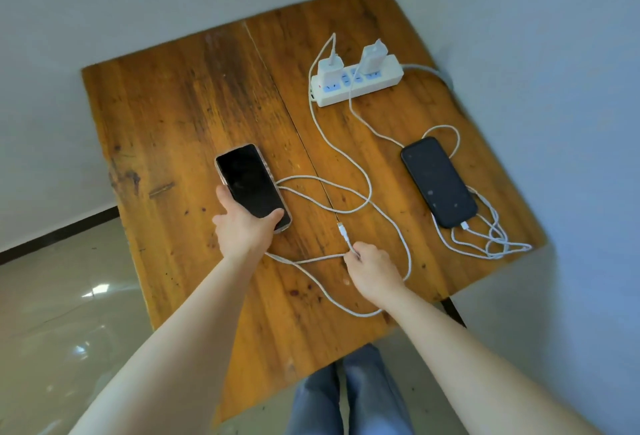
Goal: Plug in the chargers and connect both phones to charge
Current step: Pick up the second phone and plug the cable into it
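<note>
A white power strip lies at the back of the wooden table with two white chargers plugged in, the left charger and the right charger. A black phone rests at the right with a white cable plugged into its near end. My left hand grips the near end of a second phone, dark-screened in a pale case, lying left of centre. My right hand pinches a white cable just behind its free connector, which points toward that phone.
Loose loops of white cable lie across the table's middle and pile near the right edge. Grey walls close in behind and to the right. Tiled floor lies to the left, and my legs show under the near edge.
</note>
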A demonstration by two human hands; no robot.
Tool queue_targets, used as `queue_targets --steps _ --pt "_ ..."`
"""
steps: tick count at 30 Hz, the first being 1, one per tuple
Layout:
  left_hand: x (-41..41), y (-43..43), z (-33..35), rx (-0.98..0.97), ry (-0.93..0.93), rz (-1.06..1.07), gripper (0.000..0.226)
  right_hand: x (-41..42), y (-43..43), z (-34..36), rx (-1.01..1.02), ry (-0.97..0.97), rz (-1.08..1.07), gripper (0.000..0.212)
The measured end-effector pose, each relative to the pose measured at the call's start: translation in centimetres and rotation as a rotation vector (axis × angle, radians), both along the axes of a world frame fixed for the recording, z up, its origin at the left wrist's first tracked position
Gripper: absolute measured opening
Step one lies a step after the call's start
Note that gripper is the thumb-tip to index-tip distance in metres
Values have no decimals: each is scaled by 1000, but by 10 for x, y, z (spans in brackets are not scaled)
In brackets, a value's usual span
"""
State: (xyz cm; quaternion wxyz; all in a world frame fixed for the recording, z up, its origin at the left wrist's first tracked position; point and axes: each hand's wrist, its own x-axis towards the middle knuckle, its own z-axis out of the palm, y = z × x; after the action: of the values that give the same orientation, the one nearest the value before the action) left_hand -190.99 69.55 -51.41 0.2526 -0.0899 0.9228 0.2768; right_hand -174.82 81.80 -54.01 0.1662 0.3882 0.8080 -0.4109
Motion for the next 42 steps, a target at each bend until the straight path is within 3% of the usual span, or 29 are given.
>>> queue_targets --steps 4,9,12,15,20,31,39,42 --pt "1 8 3 86 -21 123 97 15 12 4 -2 14 -58 40" --pt "3 13 21 211 -43 214 29 11 21 30 33 65 -10 36" --pt "-1 10 49 498 -244 510 13 3 28 62 -9 107 -59 33" --pt "7 1 88 810 -456 825 22 -5 32 105 -45 212 -60 26" --pt "35 -15 144 1127 -539 916 43 -4 38 183 -174 414 55 24" --pt "73 -6 231 1283 -423 776 48 -3 50 260 -116 595 162 26" --pt "75 6 252 1307 -399 676 34 -11 36 282 -20 715 275 10" --pt "75 7 253 1287 -391 651 29 -14 34 281 38 707 258 16"
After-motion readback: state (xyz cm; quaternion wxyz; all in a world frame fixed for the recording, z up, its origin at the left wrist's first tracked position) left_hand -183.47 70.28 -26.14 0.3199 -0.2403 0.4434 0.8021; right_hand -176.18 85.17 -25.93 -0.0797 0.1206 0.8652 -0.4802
